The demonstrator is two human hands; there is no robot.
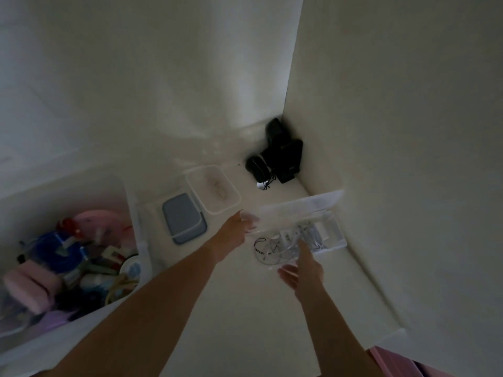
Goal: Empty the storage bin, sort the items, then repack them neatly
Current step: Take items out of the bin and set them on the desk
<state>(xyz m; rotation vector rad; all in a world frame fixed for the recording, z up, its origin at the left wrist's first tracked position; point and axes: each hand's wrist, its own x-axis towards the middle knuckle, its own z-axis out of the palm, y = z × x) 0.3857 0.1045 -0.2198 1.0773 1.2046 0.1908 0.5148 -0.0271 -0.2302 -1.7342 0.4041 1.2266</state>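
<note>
The large translucent storage bin (136,213) stands on the left, full of mixed items: blue cable, pink pieces, a round tin. On the white floor at right sits a small clear box (333,235) holding white cables, its lid (296,210) raised. My left hand (235,229) reaches to the lid's left edge, and its fingertips pinch it. My right hand (302,263) grips a clear bag of coiled cables (268,251) just in front of the box. The picture is dim and blurred.
Between bin and box lie a clear container with a grey-blue lid (183,217) and an open white tray (213,189). A black mouse (255,165) and black devices (285,156) fill the wall corner. Walls close in behind and on the right. Pink fabric (394,363) shows at the bottom right.
</note>
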